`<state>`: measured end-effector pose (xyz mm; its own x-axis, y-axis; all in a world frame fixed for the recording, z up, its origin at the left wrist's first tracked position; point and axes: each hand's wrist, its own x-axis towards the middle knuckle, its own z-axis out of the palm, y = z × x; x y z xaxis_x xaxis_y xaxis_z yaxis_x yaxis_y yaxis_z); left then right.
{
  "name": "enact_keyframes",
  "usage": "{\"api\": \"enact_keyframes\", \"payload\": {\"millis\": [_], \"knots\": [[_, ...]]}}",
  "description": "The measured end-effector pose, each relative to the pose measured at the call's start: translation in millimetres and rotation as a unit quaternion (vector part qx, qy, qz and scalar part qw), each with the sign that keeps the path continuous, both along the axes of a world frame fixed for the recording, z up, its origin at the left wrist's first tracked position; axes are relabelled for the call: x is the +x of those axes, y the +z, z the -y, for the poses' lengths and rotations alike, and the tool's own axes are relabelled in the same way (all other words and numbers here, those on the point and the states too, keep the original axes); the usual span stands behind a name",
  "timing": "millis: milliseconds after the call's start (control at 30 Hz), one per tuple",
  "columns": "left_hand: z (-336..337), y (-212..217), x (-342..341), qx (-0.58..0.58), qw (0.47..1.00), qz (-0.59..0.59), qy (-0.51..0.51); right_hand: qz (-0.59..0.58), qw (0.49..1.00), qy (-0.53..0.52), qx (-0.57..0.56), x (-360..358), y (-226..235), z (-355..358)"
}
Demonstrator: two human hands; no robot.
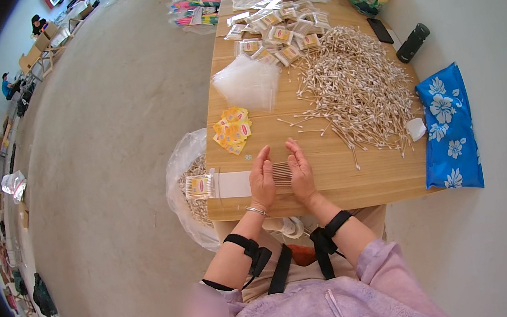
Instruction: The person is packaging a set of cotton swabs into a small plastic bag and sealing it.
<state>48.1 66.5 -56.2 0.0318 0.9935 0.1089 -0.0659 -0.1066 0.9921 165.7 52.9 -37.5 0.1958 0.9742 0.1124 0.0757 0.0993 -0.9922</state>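
Wooden-stemmed cotton swabs, a small even row of them, are pressed between the left hand and the right hand near the front edge of the long light wooden table. Both hands are laid edge-on with fingers extended and held together, not clenched; the palms are set against the two ends of the row, seemingly so that the stems are squared up and kept parallel. The exact number of swabs in the row cannot be told.

A much larger loose heap of cotton swabs is spread just to the right, within easy reach. One filled clear packet with a yellow label is laid at the left table edge, beside a white strip. A small pile of yellow and orange paper labels and a stack of clear plastic bags are kept just beyond the hands. Many finished packets are gathered farther back. A clear plastic sack is hung at the left table edge. One blue flowered cloth and one black cylindrical bottle are lying at the right.
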Motion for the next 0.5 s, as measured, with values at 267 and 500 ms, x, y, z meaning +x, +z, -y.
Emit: {"api": "enact_keyframes", "payload": {"millis": [267,500], "knots": [[-0.4,3.0,-2.6,-0.067,0.985,0.159,-0.004,0.536,0.836,0.12,-0.003,9.0,9.9,26.0],[-4.5,7.1,-4.6,-0.087,0.981,0.174,-0.032,0.598,0.79,0.137,0.013,2.1,9.0,37.4]]}}
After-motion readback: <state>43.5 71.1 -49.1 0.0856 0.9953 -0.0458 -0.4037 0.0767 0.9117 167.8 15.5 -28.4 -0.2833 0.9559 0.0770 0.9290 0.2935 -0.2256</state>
